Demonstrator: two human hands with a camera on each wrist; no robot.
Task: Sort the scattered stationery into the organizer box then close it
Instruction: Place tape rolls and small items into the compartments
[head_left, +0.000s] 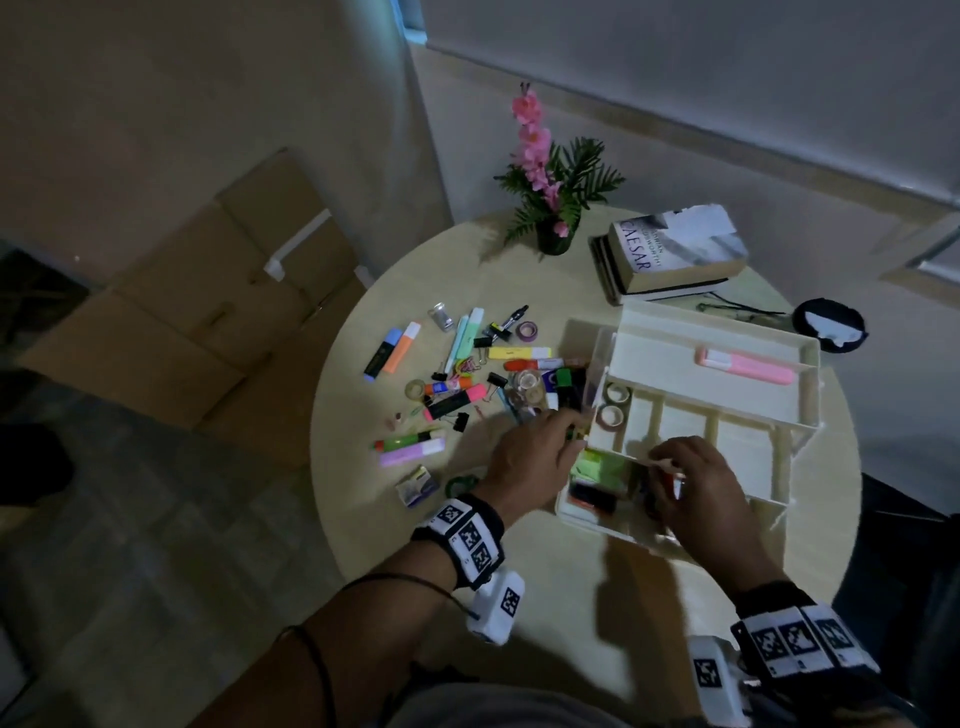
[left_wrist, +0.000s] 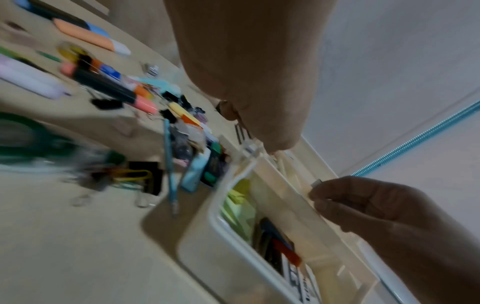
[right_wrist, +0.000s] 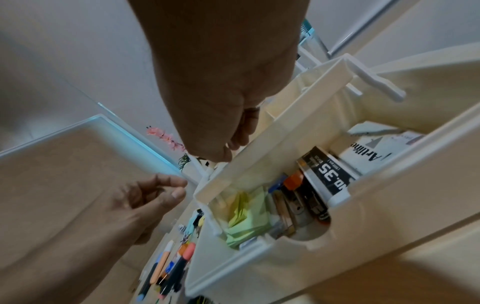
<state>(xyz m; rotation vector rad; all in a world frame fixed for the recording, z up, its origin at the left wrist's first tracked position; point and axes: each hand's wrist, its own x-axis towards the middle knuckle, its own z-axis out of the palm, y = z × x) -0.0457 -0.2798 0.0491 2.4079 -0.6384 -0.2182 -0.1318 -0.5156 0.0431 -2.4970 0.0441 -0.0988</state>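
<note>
A round, pale table (head_left: 519, 582) stands on grey floor tiles near a wall corner, with flattened cardboard to its left. The right hand (head_left: 696, 493) is over the near lower compartment of the organizer box (head_left: 587, 514), fingers curled, pinching a small pale item. The left hand (head_left: 530, 457) hovers, fingers loosely spread, at the box's left edge, grasping nothing visible. The box is open; its upper tray (head_left: 727, 332) runs lengthwise left-to-right. Scattered stationery (head_left: 452, 384) lies left. Farther: books (head_left: 670, 260), flower pot (head_left: 553, 241).

Smooth cream plastic organizer box (head_left: 727, 332), matt pale wood-look table (head_left: 545, 561), glossy paper book cover (head_left: 675, 244), brown cardboard (head_left: 197, 312)
</note>
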